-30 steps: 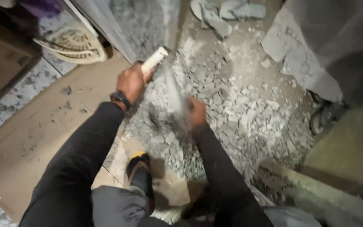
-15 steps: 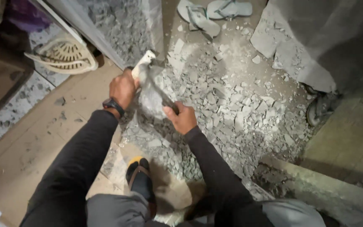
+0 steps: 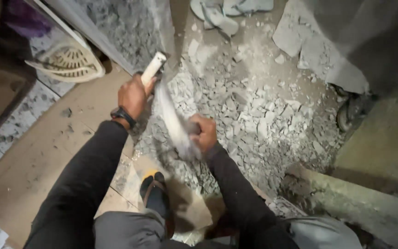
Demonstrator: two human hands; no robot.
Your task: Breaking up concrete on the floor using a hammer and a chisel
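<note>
My left hand (image 3: 133,94) grips a pale chisel-like bar (image 3: 153,68) whose tip points at the grey wall base. My right hand (image 3: 203,133) is closed on the handle of a hammer-like tool (image 3: 173,123), which is blurred by motion and lies between the two hands. A dark watch sits on my left wrist. Both arms wear dark sleeves. Below the hands lies a heap of broken grey rubble (image 3: 254,110). My foot in a black sandal (image 3: 155,193) stands on the floor beneath.
A cream plastic basket (image 3: 67,62) leans at the upper left beside a dark wooden piece. Pale sandals (image 3: 217,14) lie at the top. A beige tiled floor (image 3: 38,152) spreads left. Another dark shoe (image 3: 348,113) rests at the right by a concrete ledge.
My right hand with the blurred tool has shifted slightly lower right. My left hand keeps the bar near the wall base. The view has tilted a little.
</note>
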